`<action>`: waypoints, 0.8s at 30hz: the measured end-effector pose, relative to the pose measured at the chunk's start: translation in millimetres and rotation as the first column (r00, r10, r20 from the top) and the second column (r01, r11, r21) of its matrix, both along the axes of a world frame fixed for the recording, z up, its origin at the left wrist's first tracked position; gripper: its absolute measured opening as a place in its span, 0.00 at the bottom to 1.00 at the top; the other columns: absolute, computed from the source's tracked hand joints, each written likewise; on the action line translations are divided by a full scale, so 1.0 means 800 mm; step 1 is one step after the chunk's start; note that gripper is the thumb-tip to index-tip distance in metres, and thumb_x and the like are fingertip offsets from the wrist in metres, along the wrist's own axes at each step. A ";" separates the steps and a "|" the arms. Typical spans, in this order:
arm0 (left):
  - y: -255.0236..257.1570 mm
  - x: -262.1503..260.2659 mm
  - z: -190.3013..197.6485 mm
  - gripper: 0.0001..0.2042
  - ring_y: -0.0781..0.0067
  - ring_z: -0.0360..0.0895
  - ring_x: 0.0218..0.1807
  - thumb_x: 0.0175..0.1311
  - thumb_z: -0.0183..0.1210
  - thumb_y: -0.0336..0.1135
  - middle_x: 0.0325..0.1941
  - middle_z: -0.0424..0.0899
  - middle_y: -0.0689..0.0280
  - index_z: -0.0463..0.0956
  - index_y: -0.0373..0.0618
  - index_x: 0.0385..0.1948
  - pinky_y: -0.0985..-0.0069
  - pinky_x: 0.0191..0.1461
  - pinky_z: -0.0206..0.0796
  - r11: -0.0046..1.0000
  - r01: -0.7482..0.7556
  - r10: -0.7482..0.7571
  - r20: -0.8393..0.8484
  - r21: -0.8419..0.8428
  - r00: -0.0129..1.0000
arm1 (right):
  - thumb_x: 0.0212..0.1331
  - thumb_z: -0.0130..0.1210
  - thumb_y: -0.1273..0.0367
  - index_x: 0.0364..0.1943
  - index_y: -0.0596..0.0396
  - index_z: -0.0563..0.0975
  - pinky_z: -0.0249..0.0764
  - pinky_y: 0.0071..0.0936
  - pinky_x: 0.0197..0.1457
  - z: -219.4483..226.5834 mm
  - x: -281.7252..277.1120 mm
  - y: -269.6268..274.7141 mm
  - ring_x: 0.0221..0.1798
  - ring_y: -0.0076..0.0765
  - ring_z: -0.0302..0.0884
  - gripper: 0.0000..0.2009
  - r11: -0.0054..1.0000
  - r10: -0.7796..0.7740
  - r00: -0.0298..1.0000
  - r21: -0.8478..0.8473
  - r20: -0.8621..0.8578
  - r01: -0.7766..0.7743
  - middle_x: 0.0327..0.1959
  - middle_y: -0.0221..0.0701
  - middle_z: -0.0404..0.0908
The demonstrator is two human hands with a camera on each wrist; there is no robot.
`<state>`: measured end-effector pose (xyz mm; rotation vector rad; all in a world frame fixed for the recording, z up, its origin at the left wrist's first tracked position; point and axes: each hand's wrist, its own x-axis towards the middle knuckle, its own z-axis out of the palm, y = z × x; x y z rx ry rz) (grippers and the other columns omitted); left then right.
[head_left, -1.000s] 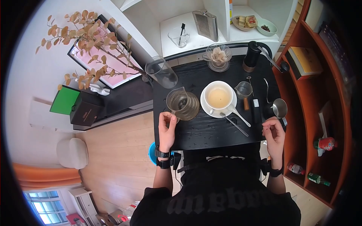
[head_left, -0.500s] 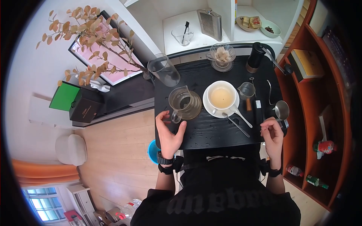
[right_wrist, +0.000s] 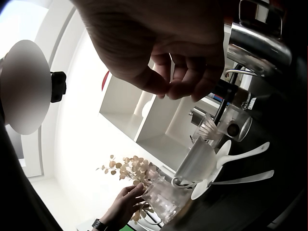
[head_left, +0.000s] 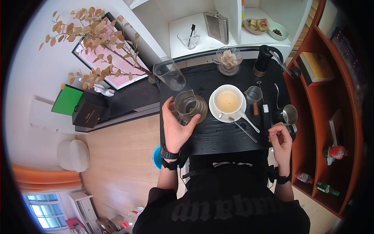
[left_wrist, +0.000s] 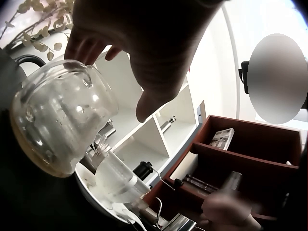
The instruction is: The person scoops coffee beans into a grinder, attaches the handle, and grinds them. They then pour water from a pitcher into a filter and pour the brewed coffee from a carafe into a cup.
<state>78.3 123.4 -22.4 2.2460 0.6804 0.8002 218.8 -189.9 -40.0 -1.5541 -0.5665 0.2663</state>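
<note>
- Bracketing the glass jug (head_left: 198,108) from its seven-o'clock side, the left hand (head_left: 177,128) is holding its thumb and fingers well apart rather than clenching; whether any fingertip is touching the glass, I cannot tell.
- Getting a sound hold is probably asking for opposed contact: fingers lying along the nine-o'clock wall, thumb along the five-o'clock wall, both bearing evenly.
- Smooth glass is likely wanting a snug, unhurried squeeze (pinching hard at the thin rim would be inviting trouble).
- The thumb side is calling for care, I judge, since the saucer (head_left: 212,111) and white cup (head_left: 223,116) are sitting just beside the jug at three o'clock, where a sideways knock could be spilling the pale liquid.
- The right hand (head_left: 281,139) is hanging near four o'clock of the desk (head_left: 206,142), fingers loosely curled, gripping nothing visible; a metal cup (head_left: 289,114) is standing just beyond it at one o'clock.
- The jug is standing upright toward nine o'clock on the desk, its spout pointing about twelve.
- Its body is looking clear, rounded and rippled, glinting in the left wrist view, with a brownish tint showing around the base; how much liquid it is holding, I cannot tell.
</note>
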 end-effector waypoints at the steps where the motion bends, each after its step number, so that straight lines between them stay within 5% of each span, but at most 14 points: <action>1: 0.002 0.004 0.003 0.41 0.61 0.68 0.62 0.51 0.73 0.39 0.64 0.67 0.53 0.58 0.37 0.65 0.66 0.62 0.65 1.000 0.009 -0.009 -0.005 -0.030 1.000 | 0.64 0.51 0.81 0.39 0.58 0.77 0.64 0.15 0.37 0.000 0.001 0.000 0.31 0.16 0.67 0.05 1.000 0.000 1.000 0.002 0.002 0.000 0.35 0.26 0.70; 7: 0.076 0.026 0.006 0.38 0.59 0.69 0.60 0.55 0.70 0.44 0.60 0.70 0.51 0.61 0.35 0.63 0.65 0.61 0.65 0.999 -0.050 0.046 0.221 0.011 0.974 | 0.64 0.51 0.81 0.38 0.58 0.77 0.64 0.15 0.37 0.002 0.000 -0.004 0.31 0.16 0.67 0.05 1.000 -0.008 1.000 0.011 0.010 0.007 0.35 0.26 0.70; 13: 0.150 0.072 0.026 0.43 0.50 0.72 0.56 0.51 0.73 0.52 0.56 0.71 0.44 0.62 0.27 0.60 0.62 0.60 0.65 0.923 -0.183 0.156 0.107 0.337 0.982 | 0.64 0.51 0.81 0.38 0.58 0.76 0.63 0.15 0.37 0.003 -0.004 -0.006 0.31 0.15 0.67 0.05 1.000 -0.013 1.000 0.012 0.002 0.013 0.35 0.25 0.71; 24: 0.182 0.112 0.009 0.45 0.41 0.72 0.59 0.47 0.75 0.53 0.57 0.72 0.38 0.62 0.25 0.58 0.60 0.63 0.67 0.919 -0.152 0.143 0.051 0.365 0.988 | 0.63 0.51 0.81 0.38 0.57 0.76 0.64 0.14 0.35 -0.001 -0.007 -0.015 0.31 0.15 0.67 0.06 0.999 -0.046 0.999 0.024 0.004 0.046 0.35 0.25 0.71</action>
